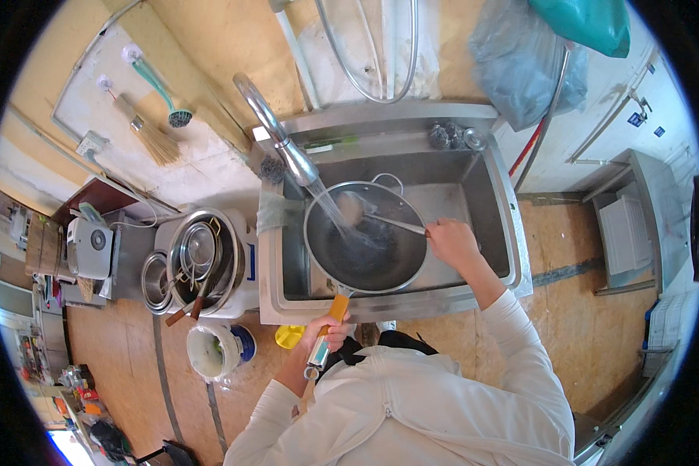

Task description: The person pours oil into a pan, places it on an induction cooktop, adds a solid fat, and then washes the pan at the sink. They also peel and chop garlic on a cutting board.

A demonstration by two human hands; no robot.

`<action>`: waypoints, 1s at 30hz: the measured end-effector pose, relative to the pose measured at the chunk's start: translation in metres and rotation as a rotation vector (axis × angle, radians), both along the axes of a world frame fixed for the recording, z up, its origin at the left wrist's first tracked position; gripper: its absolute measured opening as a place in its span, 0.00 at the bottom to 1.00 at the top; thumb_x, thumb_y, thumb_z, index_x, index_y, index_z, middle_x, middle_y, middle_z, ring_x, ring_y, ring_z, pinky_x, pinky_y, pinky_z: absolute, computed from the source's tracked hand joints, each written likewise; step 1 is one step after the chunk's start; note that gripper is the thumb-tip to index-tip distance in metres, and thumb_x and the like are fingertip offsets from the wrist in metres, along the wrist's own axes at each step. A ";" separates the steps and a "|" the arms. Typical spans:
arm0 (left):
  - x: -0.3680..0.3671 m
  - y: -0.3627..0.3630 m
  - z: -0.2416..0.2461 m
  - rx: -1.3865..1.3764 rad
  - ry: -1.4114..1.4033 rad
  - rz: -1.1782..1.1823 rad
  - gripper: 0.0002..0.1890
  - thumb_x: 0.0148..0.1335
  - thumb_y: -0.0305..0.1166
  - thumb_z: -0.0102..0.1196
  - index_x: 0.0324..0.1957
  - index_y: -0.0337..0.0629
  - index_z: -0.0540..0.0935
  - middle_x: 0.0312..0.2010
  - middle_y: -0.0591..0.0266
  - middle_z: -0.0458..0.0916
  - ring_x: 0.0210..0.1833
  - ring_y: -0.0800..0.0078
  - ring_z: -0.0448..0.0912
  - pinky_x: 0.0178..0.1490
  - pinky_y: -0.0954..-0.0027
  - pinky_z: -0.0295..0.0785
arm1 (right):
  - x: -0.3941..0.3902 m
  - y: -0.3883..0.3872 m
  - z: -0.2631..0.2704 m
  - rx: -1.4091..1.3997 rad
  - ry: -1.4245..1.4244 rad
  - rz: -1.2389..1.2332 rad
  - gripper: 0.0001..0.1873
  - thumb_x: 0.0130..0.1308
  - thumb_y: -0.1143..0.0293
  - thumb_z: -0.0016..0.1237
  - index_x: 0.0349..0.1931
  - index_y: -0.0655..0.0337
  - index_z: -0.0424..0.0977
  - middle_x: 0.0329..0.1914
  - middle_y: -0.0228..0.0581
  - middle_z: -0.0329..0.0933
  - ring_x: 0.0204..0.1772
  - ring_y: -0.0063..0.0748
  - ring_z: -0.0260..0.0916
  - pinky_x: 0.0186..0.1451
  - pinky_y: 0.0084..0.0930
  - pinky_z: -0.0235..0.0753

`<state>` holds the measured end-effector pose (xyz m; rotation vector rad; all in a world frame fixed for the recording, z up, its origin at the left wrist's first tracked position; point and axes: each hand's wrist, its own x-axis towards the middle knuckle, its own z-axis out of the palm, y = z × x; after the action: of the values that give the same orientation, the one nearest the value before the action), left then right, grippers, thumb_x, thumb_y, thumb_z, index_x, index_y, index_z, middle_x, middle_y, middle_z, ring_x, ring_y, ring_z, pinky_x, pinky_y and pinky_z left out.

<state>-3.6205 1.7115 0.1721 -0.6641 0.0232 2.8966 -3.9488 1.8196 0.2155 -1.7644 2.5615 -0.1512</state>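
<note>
A dark wok (373, 265) with a small loop handle on its far rim rests over the stainless steel sink (454, 198). Its orange-and-silver long handle (338, 309) points towards me, and my left hand (327, 333) is wrapped around it. In my right hand (451, 242) is the end of a long-handled metal utensil (399, 223), reaching over the wok's right rim. The utensil's pale rounded head lies inside the wok, partly blurred by water. From the chrome faucet (298, 163) a spray of water falls into the wok.
Metal bowls and strainers (201, 250) are stacked left of the sink. Below them stands a white bucket (212, 352). Steel-wool scourers (447, 136) and a brush (320, 148) lie on the sink's back ledge. A grey cloth (272, 211) hangs over its left edge.
</note>
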 end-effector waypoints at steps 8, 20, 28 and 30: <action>0.013 -0.018 -0.014 0.038 0.041 -0.028 0.08 0.54 0.28 0.46 0.37 0.42 0.67 0.17 0.72 0.59 0.14 0.85 0.59 0.17 0.80 0.59 | 0.041 0.029 0.067 0.036 0.147 0.190 0.02 0.49 0.72 0.46 0.23 0.58 0.72 0.29 0.39 0.69 0.38 0.40 0.71 0.36 0.31 0.74; 0.014 -0.039 -0.011 0.208 0.112 0.002 0.10 0.55 0.25 0.43 0.40 0.38 0.63 0.18 0.71 0.62 0.15 0.84 0.62 0.17 0.81 0.61 | 0.070 0.139 0.000 -0.044 -0.417 -0.668 0.12 0.52 0.65 0.51 0.25 0.67 0.74 0.26 0.46 0.74 0.27 0.43 0.71 0.32 0.35 0.71; 0.029 -0.029 -0.015 0.708 0.308 0.056 0.08 0.55 0.24 0.42 0.37 0.39 0.62 0.15 0.71 0.60 0.12 0.85 0.60 0.15 0.82 0.58 | 0.111 0.116 0.016 -0.394 -0.951 -0.952 0.13 0.58 0.63 0.49 0.27 0.67 0.73 0.14 0.28 0.63 0.17 0.18 0.59 0.19 0.19 0.59; 0.027 -0.031 -0.009 0.607 0.248 0.030 0.08 0.55 0.23 0.42 0.37 0.39 0.61 0.15 0.70 0.61 0.12 0.84 0.62 0.15 0.81 0.60 | 0.121 0.108 0.020 -0.383 -1.158 -1.017 0.11 0.59 0.63 0.49 0.28 0.62 0.69 0.14 0.25 0.59 0.15 0.15 0.55 0.14 0.16 0.54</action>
<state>-3.5938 1.6802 0.1626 -0.1959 -0.7983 2.7581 -3.8276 1.9276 0.2353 0.0031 2.1571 -1.2541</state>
